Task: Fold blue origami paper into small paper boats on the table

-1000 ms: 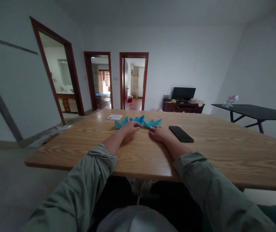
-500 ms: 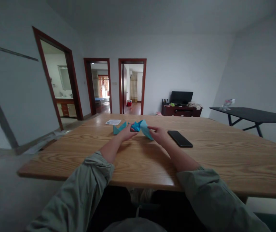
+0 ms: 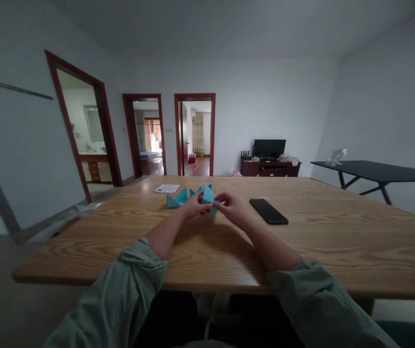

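Observation:
A light-blue folded paper is held between my two hands above the wooden table. My left hand grips its left side with fingers closed. On the other side, my right hand pinches the paper's right edge. Another light-blue folded paper stands on the table to the left of my left hand. Just behind my hands a darker blue folded paper shows in part; the rest of it is hidden.
A black phone lies to the right of my right hand. A white printed card is at the table's far left. Beyond are a black table and a cabinet with a screen.
The light-blue paper has turned and moved slightly left between my hands, which are closer together. The darker blue paper, earlier at my left hand, now shows behind them. The camera view has shifted slightly.

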Demonstrator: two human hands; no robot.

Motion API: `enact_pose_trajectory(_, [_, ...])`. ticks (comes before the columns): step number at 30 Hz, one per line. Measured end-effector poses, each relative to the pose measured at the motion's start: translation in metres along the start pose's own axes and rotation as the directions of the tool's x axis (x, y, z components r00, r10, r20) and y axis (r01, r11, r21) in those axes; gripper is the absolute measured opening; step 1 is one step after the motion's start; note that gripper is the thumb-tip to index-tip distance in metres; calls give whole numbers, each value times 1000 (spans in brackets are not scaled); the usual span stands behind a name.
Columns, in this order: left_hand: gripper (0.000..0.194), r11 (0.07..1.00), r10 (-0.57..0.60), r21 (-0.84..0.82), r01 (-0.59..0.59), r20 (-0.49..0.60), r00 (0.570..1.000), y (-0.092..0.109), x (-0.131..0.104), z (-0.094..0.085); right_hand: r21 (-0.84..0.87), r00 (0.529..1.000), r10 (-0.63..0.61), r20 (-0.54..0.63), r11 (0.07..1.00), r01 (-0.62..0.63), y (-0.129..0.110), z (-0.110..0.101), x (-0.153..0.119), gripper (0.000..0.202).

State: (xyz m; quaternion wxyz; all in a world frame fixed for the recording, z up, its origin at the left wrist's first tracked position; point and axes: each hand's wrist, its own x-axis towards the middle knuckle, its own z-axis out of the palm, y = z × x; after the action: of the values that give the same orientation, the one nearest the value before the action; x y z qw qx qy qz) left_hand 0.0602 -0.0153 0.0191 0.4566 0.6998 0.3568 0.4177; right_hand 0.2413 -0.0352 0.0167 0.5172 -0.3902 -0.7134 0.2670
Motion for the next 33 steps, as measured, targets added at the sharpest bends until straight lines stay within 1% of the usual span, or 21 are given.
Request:
enact_pose_trajectory(2, [57, 998, 37, 58, -36, -3, 999, -1, 1, 0, -49, 998, -54, -12, 997, 53, 0, 1, 0, 28])
enact_pose_trajectory(5, [56, 994, 94, 58, -93, -15, 995, -2, 3, -1, -109, 996, -86, 4, 990, 86, -1, 1, 0, 25])
enact_pose_trajectory(9, [61, 988, 146, 67, -138, -121, 982, -6, 8, -1, -192, 994, -100, 45, 976, 107, -3, 1, -2, 25])
enact_pose_trajectory(11, [60, 987, 149, 79, -138, -155, 977, -7, 10, -1, -198, 993, -95, 69, 974, 107, -5, 1, -4, 24])
enact_pose_trajectory(13, [55, 991, 133, 36, -129, -179, 975, -6, 11, -1, -174, 995, -76, 70, 981, 87, -7, 1, -4, 24])
enact_pose_trajectory(14, [52, 993, 117, -6, -120, -194, 974, -4, 11, -2, -157, 997, -64, 41, 985, 70, -7, -1, -4, 26])
enact_pose_trajectory(16, [45, 989, 78, -103, -104, -228, 971, 0, 10, -3, -116, 995, -46, -86, 993, 36, -4, -5, 0, 32])
enact_pose_trajectory(18, [41, 977, 56, -189, -103, -238, 970, 4, 7, -4, -71, 965, -18, -262, 997, -1, 1, -12, 6, 36])
enact_pose_trajectory(19, [41, 969, 52, -223, -105, -230, 972, 5, 5, -5, -36, 948, 14, -319, 999, -27, 4, -16, 9, 39])
enact_pose_trajectory(20, [42, 962, 53, -251, -108, -217, 975, 6, 4, -6, 12, 940, 67, -333, 998, -67, 7, -19, 11, 43])
enact_pose_trajectory(21, [42, 955, 56, -274, -110, -198, 979, 7, 2, -7, 68, 943, 127, -309, 991, -112, 9, -22, 12, 47])
enact_pose_trajectory(23, [42, 948, 58, -301, -103, -156, 986, 6, 0, -9, 162, 960, 220, -175, 968, -193, 11, -23, 12, 50])
enact_pose_trajectory(25, [43, 950, 55, -300, -89, -121, 991, 5, 0, -9, 200, 974, 227, -21, 955, -218, 10, -21, 10, 45])
enact_pose_trajectory(27, [47, 954, 54, -287, -84, -108, 993, 5, 1, -9, 190, 981, 181, 69, 963, -191, 8, -16, 7, 39])
enact_pose_trajectory(29, [51, 956, 49, -280, -84, -129, 990, 5, 1, -8, 170, 987, 142, 81, 973, -154, 8, -12, 5, 36])
enact_pose_trajectory(31, [52, 956, 36, -282, -77, -148, 988, 7, 1, -7, 163, 990, 125, 61, 978, -133, 9, -10, 5, 36])
enact_pose_trajectory(33, [53, 960, 31, -273, -65, -129, 991, 8, 0, -6, 169, 993, 110, 36, 979, -114, 11, -10, 7, 37])
